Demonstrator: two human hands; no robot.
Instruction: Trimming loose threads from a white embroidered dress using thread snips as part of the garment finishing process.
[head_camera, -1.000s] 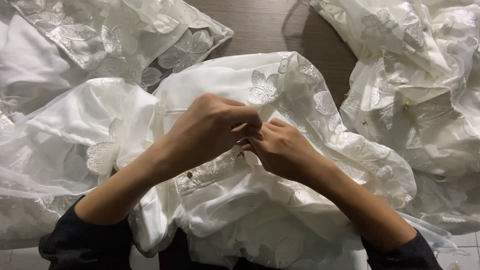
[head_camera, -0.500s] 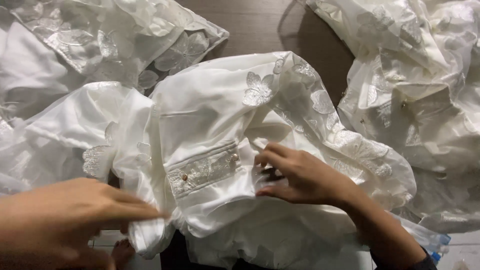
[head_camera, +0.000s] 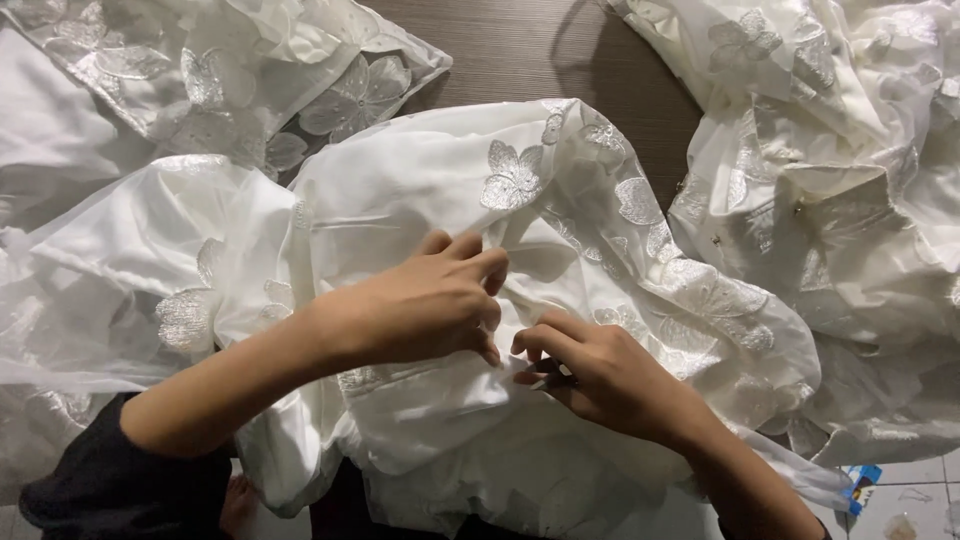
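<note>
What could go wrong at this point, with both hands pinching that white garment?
The left hand covers the spot the right hand pinches, so a slip might go unseen. The sheer embroidered overlay of the white garment could snag on fingertips. The neighbouring fabric pile lies close and might get dragged along.

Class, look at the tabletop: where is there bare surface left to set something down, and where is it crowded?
Bare dark wood table shows only at top centre, bordered by the upper-left embroidered fabric, the middle white garment and the right-hand pile. Everywhere else cloth covers it, most crowded around the left hand and right hand.
</note>
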